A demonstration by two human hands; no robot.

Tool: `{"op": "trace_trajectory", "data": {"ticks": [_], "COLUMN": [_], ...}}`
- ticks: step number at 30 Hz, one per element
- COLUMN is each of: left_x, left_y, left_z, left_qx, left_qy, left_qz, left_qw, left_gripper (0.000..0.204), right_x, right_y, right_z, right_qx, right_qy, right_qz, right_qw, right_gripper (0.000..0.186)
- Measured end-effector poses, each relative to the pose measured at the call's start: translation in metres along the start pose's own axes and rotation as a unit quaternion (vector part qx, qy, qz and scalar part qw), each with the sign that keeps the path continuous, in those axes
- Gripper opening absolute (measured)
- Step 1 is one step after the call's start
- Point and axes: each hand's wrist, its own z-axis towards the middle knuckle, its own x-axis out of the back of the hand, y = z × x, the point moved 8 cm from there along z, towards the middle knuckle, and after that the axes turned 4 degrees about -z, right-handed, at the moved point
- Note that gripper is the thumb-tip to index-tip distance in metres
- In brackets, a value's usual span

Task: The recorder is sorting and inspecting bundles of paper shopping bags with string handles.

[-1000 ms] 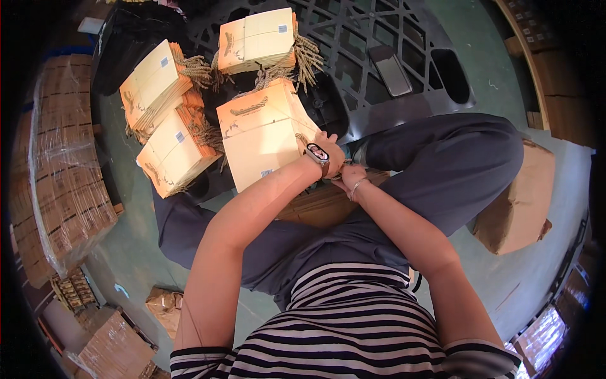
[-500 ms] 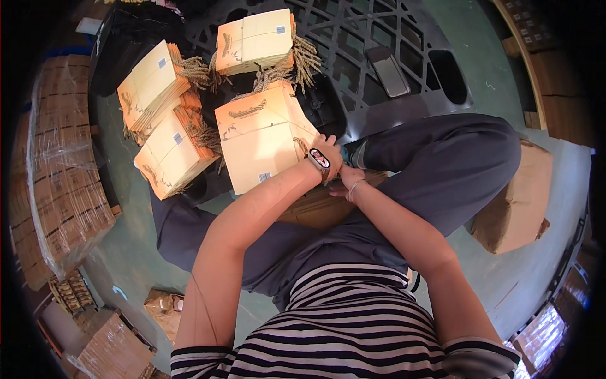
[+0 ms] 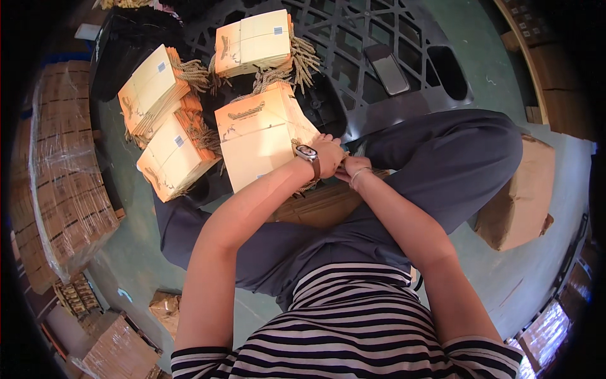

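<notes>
Head view showed three finished stacks of cream-and-orange paper gift bags with gold rope handles (image 3: 172, 159) lying on the black plastic pallet (image 3: 404, 38) — a fourth pile (image 3: 262, 136) sat at the knees, unfinished by my judgement. Left hand (image 3: 329, 155) and right hand (image 3: 353, 167) were closed together on its twisted cord at the pile's near edge.

Cream-and-orange paper gift bag (image 3: 259, 142): smooth, slight sheen; twisted tan cord handles (image 3: 303, 57), rough. Black plastic pallet (image 3: 379, 38): matt. Brown cardboard sheet (image 3: 322, 205): matt. Clear-film-wrapped box stack (image 3: 60, 170): glossy.
</notes>
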Motion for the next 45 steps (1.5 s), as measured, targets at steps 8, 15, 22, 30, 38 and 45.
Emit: {"op": "trace_trajectory", "data": {"ticks": [8, 15, 22, 30, 38, 45], "left_x": [0.019, -0.018, 0.088, -0.002, -0.062, -0.046], "left_y": [0.03, 0.055, 0.069, -0.135, -0.092, -0.09], "left_z": [-0.024, -0.05, -0.101, -0.253, -0.194, -0.194], "left_qx": [-0.116, -0.125, -0.125, 0.296, 0.274, 0.246], "left_qy": [0.128, -0.002, 0.144, 0.455, 0.331, 0.355], "left_qz": [-0.015, 0.025, -0.119, -0.617, -0.834, -0.857], "left_qw": [0.985, 0.992, 0.974, 0.57, 0.346, 0.282], "left_gripper": [0.013, 0.011, 0.035, 0.042, 0.053, 0.06], "right_x": [0.026, 0.013, -0.049, -0.097, -0.118, -0.137], "right_y": [-0.037, -0.074, -0.11, -0.126, -0.114, -0.114], "right_z": [0.031, -0.023, -0.057, -0.049, -0.006, -0.026], "right_qx": [0.04, 0.123, 0.184, 0.367, 0.411, 0.432], "right_qy": [0.074, 0.127, -0.081, 0.054, 0.028, -0.101], "right_qz": [-0.076, -0.08, 0.133, -0.24, -0.244, -0.295], "right_qw": [0.994, 0.981, 0.97, 0.897, 0.878, 0.846], "right_gripper": [0.014, 0.013, 0.014, 0.031, 0.046, 0.045]}}
